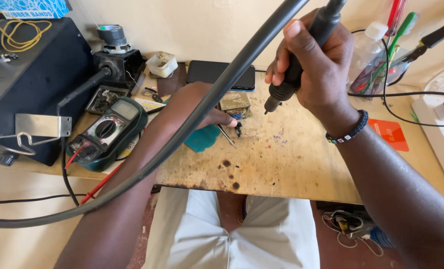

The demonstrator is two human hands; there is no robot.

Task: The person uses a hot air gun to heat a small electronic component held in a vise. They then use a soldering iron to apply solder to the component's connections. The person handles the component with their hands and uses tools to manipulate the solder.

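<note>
Two hands at work: right hand (317,69) closed round a black hot-air handpiece (301,60), long axis steep, nozzle aimed down-left. Left hand (202,107) pinched tweezers (226,133) over a small dark component (238,130), which lay just below-left of the nozzle, nearer the left hand.

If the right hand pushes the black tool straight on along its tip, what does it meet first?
The right hand holds the hot-air handpiece with its nozzle aimed down and left. It would probably first meet the small dark part on the worn wooden bench, by the tweezers; depth is unclear.
</note>
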